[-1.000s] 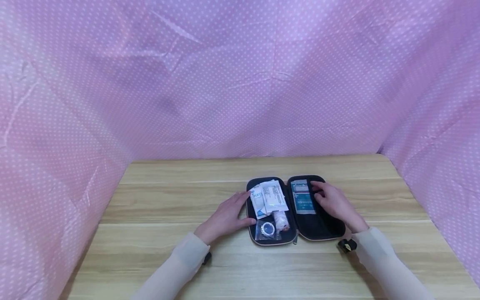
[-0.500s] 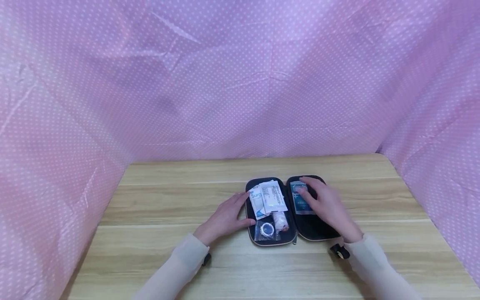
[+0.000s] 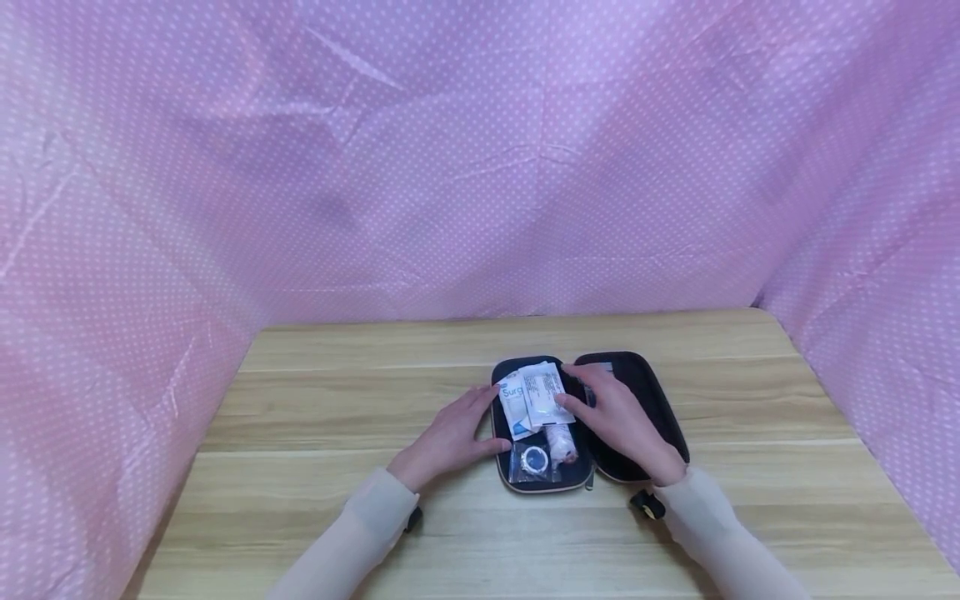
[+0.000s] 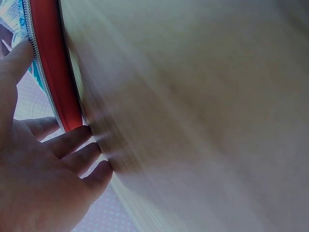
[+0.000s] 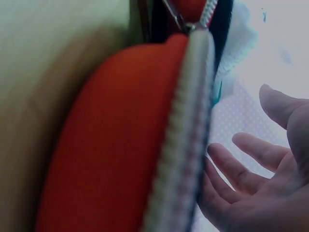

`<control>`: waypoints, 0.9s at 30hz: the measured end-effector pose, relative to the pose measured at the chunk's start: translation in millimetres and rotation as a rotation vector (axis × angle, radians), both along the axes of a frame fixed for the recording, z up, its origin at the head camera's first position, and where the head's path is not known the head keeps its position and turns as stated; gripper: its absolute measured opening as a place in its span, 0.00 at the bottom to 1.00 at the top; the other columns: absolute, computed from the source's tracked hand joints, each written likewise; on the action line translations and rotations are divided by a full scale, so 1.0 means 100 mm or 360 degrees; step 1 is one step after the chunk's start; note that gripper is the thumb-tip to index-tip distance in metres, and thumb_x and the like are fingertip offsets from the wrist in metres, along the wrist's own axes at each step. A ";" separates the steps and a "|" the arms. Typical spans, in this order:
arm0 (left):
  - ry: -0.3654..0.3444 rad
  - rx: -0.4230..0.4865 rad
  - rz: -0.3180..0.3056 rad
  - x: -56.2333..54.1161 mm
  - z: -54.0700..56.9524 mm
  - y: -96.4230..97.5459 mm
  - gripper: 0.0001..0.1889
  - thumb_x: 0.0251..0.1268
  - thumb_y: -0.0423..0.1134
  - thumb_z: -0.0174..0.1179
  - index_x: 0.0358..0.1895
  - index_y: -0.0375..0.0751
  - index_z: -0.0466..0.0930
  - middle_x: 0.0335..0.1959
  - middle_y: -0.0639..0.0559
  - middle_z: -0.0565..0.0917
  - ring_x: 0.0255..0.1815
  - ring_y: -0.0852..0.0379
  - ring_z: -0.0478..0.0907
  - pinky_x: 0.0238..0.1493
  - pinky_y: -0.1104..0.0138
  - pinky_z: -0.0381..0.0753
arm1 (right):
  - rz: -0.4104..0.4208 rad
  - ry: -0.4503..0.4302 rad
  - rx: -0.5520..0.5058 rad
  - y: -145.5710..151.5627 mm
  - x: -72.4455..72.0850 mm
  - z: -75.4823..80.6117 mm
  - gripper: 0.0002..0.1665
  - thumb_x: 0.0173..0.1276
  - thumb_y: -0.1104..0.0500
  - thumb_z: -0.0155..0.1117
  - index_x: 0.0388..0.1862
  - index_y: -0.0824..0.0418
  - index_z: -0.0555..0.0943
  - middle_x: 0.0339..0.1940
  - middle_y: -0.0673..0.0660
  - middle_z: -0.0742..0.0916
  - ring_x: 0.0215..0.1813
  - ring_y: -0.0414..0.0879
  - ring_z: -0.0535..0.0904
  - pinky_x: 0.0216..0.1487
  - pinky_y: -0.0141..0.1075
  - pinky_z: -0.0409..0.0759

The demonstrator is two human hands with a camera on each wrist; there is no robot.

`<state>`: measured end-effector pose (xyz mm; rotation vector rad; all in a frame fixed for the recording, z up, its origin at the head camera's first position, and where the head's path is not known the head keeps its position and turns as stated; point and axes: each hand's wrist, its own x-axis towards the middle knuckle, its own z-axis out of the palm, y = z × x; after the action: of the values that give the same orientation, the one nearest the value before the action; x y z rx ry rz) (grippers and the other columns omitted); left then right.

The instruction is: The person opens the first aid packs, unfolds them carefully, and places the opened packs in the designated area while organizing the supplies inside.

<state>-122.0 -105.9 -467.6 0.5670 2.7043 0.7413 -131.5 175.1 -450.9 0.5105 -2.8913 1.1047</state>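
An unzipped first-aid case (image 3: 637, 377), black inside and red outside, lies spread on the table. White packets (image 3: 547, 398), one printed "Surg", fill the upper left half. Below them are a wrapped bandage roll (image 3: 560, 442) and a round white-rimmed item (image 3: 535, 460) in a clear bag. My left hand (image 3: 453, 429) rests against the case's left side, thumb and fingers spread; in the left wrist view a fingertip touches the zipper rim (image 4: 41, 72). My right hand (image 3: 618, 417) is over the hinge and right half, fingers extended near the white packets, mostly hiding teal packets (image 3: 602, 366).
The wooden table (image 3: 337, 400) extends around the case. A pink dotted curtain (image 3: 480, 167) hangs behind the table and on both sides. A zipper pull (image 5: 190, 26) shows at the case's hinge end in the right wrist view.
My right hand has moved left from the right half's pocket, across the teal packets, to the hinge beside the white packets. The left hand stays at the case's left side.
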 end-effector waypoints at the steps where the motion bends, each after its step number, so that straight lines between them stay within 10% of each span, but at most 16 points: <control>1: -0.0001 -0.0001 0.0000 0.00 0.00 0.00 0.49 0.67 0.63 0.66 0.83 0.45 0.56 0.81 0.41 0.62 0.81 0.39 0.56 0.79 0.46 0.59 | 0.0004 -0.0020 0.0004 -0.01 -0.01 -0.01 0.34 0.74 0.49 0.70 0.73 0.63 0.75 0.70 0.68 0.78 0.68 0.64 0.76 0.67 0.62 0.75; 20: -0.0015 -0.0008 -0.0004 -0.03 0.02 -0.02 0.49 0.67 0.63 0.66 0.83 0.46 0.55 0.81 0.41 0.61 0.81 0.39 0.57 0.78 0.46 0.60 | 0.0050 -0.0191 0.0250 -0.14 -0.08 0.02 0.39 0.71 0.50 0.72 0.76 0.60 0.72 0.71 0.72 0.76 0.73 0.71 0.67 0.72 0.70 0.63; 27: -0.0004 0.0004 -0.0023 -0.03 0.03 -0.02 0.49 0.67 0.61 0.67 0.83 0.44 0.55 0.81 0.40 0.62 0.81 0.40 0.58 0.78 0.47 0.60 | 0.0030 -0.0147 0.0171 -0.13 -0.09 -0.01 0.31 0.73 0.55 0.70 0.72 0.58 0.77 0.65 0.68 0.80 0.64 0.63 0.75 0.65 0.64 0.73</control>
<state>-124.7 -108.0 -464.5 0.5853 2.6948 0.7410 -140.4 161.6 -452.0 0.5035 -3.0453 1.0053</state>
